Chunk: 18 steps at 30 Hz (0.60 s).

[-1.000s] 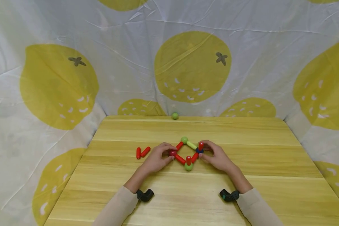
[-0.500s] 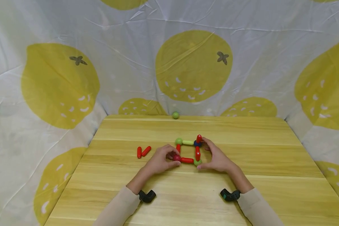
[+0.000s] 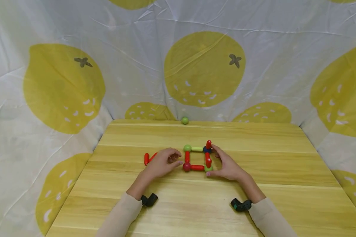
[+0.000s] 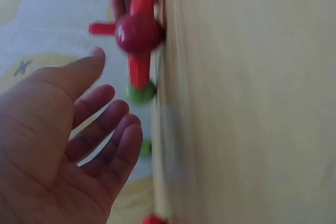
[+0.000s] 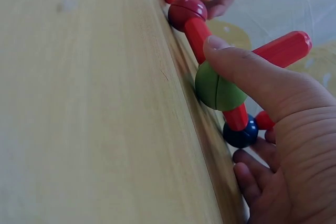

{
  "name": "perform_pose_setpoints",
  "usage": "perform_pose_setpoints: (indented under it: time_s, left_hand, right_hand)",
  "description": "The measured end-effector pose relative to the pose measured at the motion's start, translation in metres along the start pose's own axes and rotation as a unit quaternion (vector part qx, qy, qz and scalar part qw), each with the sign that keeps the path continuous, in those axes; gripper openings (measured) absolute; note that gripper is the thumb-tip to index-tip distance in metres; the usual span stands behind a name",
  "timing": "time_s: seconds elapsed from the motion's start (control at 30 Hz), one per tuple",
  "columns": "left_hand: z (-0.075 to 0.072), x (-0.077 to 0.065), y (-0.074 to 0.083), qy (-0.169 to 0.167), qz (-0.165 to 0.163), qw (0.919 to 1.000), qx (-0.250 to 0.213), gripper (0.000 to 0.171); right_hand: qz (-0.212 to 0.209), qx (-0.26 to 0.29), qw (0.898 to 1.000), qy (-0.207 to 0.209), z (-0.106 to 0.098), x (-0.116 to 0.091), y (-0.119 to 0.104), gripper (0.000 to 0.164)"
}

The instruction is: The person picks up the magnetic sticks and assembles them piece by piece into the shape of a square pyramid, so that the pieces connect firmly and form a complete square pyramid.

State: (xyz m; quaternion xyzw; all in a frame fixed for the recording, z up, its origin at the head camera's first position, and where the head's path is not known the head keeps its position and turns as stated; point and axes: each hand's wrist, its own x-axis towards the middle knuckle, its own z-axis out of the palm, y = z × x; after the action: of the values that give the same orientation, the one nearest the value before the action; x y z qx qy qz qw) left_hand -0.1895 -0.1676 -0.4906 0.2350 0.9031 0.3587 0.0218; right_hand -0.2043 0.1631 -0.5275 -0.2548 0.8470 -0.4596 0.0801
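Note:
A square of toy building rods and balls lies on the table. Its corners are a red ball point(image 3: 187, 167), two green balls point(image 3: 187, 148) point(image 3: 208, 168) and a blue ball point(image 3: 207, 149). Three red rods point(image 3: 197, 167) and a yellow-green rod point(image 3: 197, 149) link them. Red rods stand up from the blue ball and the near green ball. My right hand point(image 3: 229, 164) spans the square's right side, thumb at the near green ball point(image 5: 220, 87), fingers by the blue ball point(image 5: 241, 131). My left hand point(image 3: 161, 163) is just left of the red ball, fingers loosely bent, holding nothing.
Two loose red rods point(image 3: 146, 159) lie left of the square, one partly hidden by my left hand. A single green ball point(image 3: 185, 120) sits at the table's far edge. A lemon-patterned cloth point(image 3: 136, 65) hangs behind the wooden table point(image 3: 192, 210).
The square has turned from a diamond pose to sit straight. My left hand has let go of the red ball and moved left. My right hand's thumb has shifted to the near green ball.

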Motion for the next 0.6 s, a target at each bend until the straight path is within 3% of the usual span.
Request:
perform_pose_setpoints:
  time_s: [0.13, 0.23, 0.43, 0.6]
  left_hand:
    - [-0.022, -0.004, -0.014, 0.04, -0.025, 0.9955, 0.082, 0.034]
    - [-0.035, -0.009, -0.023, 0.055, -0.052, 0.9908, 0.112, 0.04]
    - [-0.05, -0.016, -0.031, 0.045, -0.102, 0.9857, 0.127, 0.049]
    - [-0.051, -0.015, -0.038, 0.037, -0.117, 0.9855, 0.117, 0.039]
  right_hand:
    - [-0.003, 0.001, 1.0, -0.001, 0.0, -0.001, -0.003, 0.12]
    - [-0.004, 0.0, 1.0, 0.002, 0.0, -0.002, -0.003, 0.119]
    - [0.0, 0.001, 1.0, 0.004, 0.0, -0.002, -0.001, 0.12]
    - [-0.002, -0.002, 1.0, 0.004, 0.0, -0.001, -0.001, 0.12]
